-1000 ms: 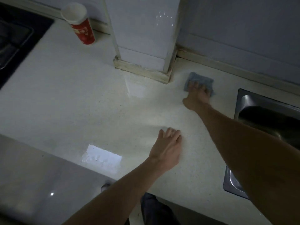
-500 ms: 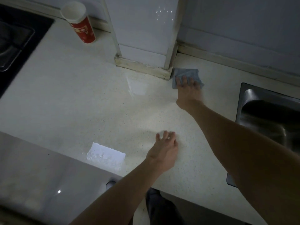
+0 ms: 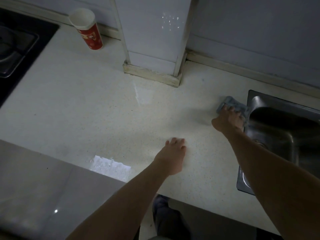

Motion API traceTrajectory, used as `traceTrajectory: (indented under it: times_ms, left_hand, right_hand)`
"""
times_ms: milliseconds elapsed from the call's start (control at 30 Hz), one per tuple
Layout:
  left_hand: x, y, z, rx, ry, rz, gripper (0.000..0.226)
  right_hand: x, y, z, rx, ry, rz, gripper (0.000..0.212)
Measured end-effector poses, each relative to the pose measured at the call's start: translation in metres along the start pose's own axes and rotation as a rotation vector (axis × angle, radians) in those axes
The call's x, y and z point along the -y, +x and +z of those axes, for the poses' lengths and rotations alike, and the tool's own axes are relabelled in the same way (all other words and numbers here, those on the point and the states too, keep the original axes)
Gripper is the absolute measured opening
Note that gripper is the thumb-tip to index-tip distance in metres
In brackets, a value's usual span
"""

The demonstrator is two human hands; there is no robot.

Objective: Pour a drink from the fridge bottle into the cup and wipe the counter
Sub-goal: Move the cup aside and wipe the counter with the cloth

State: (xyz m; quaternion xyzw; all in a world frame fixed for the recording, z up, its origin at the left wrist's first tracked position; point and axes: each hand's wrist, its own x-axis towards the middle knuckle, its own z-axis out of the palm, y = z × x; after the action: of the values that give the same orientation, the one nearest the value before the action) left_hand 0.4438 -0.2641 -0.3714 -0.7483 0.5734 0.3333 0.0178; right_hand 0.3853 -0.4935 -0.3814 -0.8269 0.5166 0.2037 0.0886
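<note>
Counter w/ cup, cloth

Right hand, fingers curled over blue-grey cloth, presses it on speckled countertop at steel sink left rim. Left hand flat on countertop, left of sink. Red paper cup upright, far left of sink, by back wall.

Red cup stands upright at the back of the pale counter; blue-grey cloth lies beside the sink.
</note>
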Motion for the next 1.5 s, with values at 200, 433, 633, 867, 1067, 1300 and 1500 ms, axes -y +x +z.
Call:
traceTrajectory:
  times_ms: [200,433,633,867,1067,1300,1500]
  left_hand:
    - [-0.001,-0.002,0.003,-0.039,-0.025,-0.012,0.061]
    - [-0.004,-0.001,0.003,-0.062,-0.037,-0.033,0.062]
    - [0.0,0.004,0.002,-0.016,-0.062,-0.009,0.058]
    - [0.001,0.005,0.005,0.018,-0.045,-0.018,0.06]
    - [0.001,0.002,0.0,0.072,-0.028,-0.036,0.066]
    - [-0.003,-0.042,0.019,-0.043,-0.107,-0.012,0.062]
    - [0.003,-0.088,0.047,-0.113,-0.064,-0.055,0.055]
  right_hand:
    - [0.065,-0.02,0.005,-0.009,0.007,-0.22,0.084]
    - [0.114,-0.021,0.016,-0.031,-0.152,-0.493,0.086]
    - [0.051,-0.018,0.024,-0.099,-0.106,-0.462,0.084]
    - [-0.081,-0.019,0.024,-0.089,-0.039,-0.225,0.084]
    - [-0.072,-0.035,0.023,-0.018,-0.008,-0.112,0.083]
    - [0.037,-0.059,0.021,0.059,-0.018,-0.303,0.084]
    - [0.125,-0.095,0.037,0.045,-0.118,-0.609,0.084]
